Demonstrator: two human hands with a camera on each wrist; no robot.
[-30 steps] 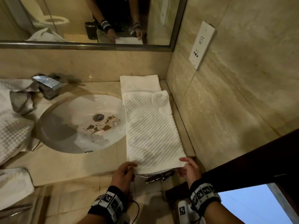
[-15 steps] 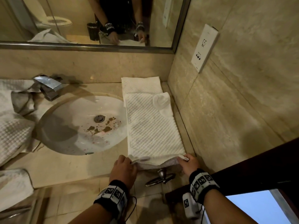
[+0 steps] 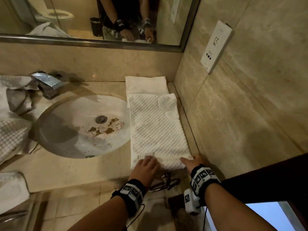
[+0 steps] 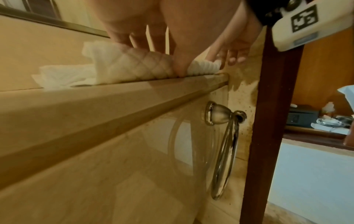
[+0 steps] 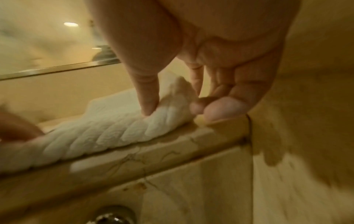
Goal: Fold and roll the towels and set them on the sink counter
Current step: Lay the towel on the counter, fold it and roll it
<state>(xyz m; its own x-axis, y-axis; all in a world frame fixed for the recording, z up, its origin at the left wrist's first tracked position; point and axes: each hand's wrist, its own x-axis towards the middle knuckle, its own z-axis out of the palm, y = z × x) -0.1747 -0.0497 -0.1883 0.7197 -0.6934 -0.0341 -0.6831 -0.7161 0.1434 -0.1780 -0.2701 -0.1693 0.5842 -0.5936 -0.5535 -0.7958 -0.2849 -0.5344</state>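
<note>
A white quilted towel [image 3: 155, 130] lies lengthwise on the sink counter [image 3: 83, 170], to the right of the basin. Its near end is turned over into a short roll [image 3: 168, 163] at the counter's front edge. My left hand [image 3: 146, 164] grips the roll's left part, fingers on top and thumb at the front [image 4: 153, 50]. My right hand [image 3: 190, 161] pinches the roll's right end [image 5: 172, 100] beside the wall. A small rolled white towel [image 3: 167, 102] sits at the far end, with another folded towel [image 3: 145, 85] behind it.
The sink basin [image 3: 80, 127] holds brown debris, and a chrome faucet [image 3: 47, 84] stands behind it. Crumpled towels [image 3: 11, 130] lie at the left. The tiled wall [image 3: 233, 114] runs close along the right. A towel ring [image 4: 226, 151] hangs under the counter edge.
The towel's near end hung over the counter edge in both hands; now it is rolled up onto the counter, and both hands have moved forward over it.
</note>
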